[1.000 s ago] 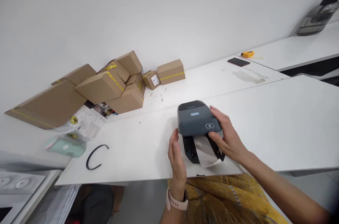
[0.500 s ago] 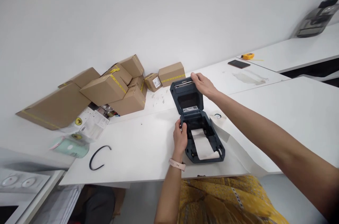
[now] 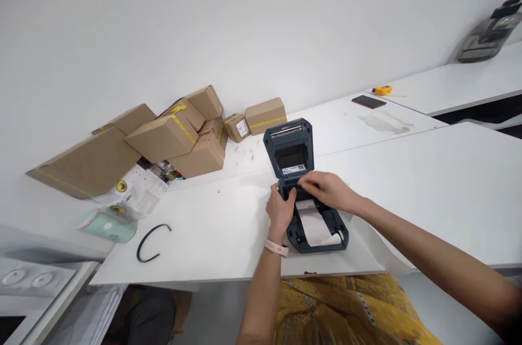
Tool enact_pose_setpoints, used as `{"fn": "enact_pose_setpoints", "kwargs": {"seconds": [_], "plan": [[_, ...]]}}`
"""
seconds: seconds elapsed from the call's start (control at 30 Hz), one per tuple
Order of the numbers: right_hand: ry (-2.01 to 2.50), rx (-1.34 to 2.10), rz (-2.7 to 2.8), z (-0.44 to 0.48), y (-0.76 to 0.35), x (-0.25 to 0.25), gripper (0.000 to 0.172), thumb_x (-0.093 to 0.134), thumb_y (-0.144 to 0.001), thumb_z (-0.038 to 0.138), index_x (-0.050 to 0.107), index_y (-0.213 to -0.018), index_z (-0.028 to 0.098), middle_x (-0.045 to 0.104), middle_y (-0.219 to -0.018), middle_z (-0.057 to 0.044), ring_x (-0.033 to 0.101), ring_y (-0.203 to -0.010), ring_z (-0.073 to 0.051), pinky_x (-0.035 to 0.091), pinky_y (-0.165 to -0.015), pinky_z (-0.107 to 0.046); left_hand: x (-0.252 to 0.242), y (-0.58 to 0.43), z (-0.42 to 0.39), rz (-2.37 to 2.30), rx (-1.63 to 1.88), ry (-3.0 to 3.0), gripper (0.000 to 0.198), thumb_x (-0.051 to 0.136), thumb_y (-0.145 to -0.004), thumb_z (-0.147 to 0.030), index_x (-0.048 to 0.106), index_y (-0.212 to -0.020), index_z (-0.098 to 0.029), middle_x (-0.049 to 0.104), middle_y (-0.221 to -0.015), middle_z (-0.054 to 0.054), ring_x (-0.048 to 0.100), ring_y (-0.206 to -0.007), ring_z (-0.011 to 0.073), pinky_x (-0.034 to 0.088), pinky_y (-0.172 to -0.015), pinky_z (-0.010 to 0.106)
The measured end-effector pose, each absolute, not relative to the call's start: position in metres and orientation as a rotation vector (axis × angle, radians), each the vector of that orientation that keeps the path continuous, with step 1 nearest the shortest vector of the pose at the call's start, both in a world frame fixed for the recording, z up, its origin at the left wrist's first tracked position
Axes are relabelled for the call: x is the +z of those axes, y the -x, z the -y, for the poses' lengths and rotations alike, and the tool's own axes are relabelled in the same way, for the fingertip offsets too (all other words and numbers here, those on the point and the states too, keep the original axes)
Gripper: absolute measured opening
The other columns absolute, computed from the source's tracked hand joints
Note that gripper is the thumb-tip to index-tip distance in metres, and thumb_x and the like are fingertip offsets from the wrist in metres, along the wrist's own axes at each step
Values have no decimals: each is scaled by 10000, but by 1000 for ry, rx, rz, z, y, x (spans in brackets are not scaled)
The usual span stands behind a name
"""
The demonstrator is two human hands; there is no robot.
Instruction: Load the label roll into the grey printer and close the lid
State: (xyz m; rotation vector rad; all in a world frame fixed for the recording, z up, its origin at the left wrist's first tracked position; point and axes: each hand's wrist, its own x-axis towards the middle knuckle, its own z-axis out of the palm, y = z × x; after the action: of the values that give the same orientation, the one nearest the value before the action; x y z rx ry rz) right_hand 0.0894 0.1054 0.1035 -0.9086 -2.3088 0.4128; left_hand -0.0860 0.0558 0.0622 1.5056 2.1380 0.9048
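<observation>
A dark blue-grey label printer (image 3: 341, 237) sits on the white table near its front edge, lid (image 3: 272, 142) raised and tilted back. A white paper strip (image 3: 316, 225) lies inside the base, curled at its front end. My left hand (image 3: 280, 210) is closed around the left side of the base, thumb over the rim. Over the rear of the open base is my right hand (image 3: 329, 190), fingertips pinched together near the hinge. Whatever those fingertips may hold is hidden. A long pale paper strip (image 3: 377, 244) lies on the table right of the printer.
Cardboard boxes (image 3: 161, 137) are piled at the back left against the wall. A black headband-like loop (image 3: 141, 247) and a mint-green roll (image 3: 110, 226) lie at left. Further back right are a phone (image 3: 369, 101), a yellow tape measure (image 3: 382, 90) and a clear container (image 3: 487, 38).
My right hand has let go of the raised lid and moved down into the rear of the base. My left hand stays on the printer's side, its thumb slightly further inward.
</observation>
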Motion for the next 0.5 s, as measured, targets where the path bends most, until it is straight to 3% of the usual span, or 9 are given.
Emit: {"fn": "enact_pose_setpoints", "kwargs": {"seconds": [0.1, 0.27, 0.37, 0.5], "plan": [[896, 314, 2745, -112, -79, 92, 250, 486, -923, 154, 716, -1015, 184, 762, -1005, -107, 695, -989, -253, 480, -914, -366, 63, 86, -55, -2161, 879, -1516, 497, 521, -952, -511, 452, -1369, -249, 704, -1272, 124, 662, -1166, 306, 474, -941, 396], [881, 233, 2913, -122, -62, 82, 135, 643, -784, 147, 745, -869, 121, 768, -930, -183, 710, -972, -321, 372, -1026, -462, 63, 83, -53, -2169, 839, -1605, 611, 436, -996, -417, 300, -1533, -159, 707, -1248, 187, 672, -1156, 323, 470, -952, 406], [849, 252, 2990, -126, -56, 72, 117, 696, -711, 141, 747, -813, 117, 773, -880, -181, 725, -908, -322, 384, -997, -463, 62, 86, -54, -2178, 826, -1620, 603, 390, -1005, -334, 268, -1567, -151, 741, -1158, 178, 694, -1109, 324, 460, -960, 416], [868, 312, 2958, -133, -53, 59, 91, 705, -758, 211, 735, -766, 125, 761, -818, -170, 714, -814, -299, 433, -932, -463, 67, 102, -59, -2050, 825, -1535, 680, 459, -971, -384, 253, -1583, -169, 763, -1114, 139, 707, -1068, 317, 473, -943, 408]]}}
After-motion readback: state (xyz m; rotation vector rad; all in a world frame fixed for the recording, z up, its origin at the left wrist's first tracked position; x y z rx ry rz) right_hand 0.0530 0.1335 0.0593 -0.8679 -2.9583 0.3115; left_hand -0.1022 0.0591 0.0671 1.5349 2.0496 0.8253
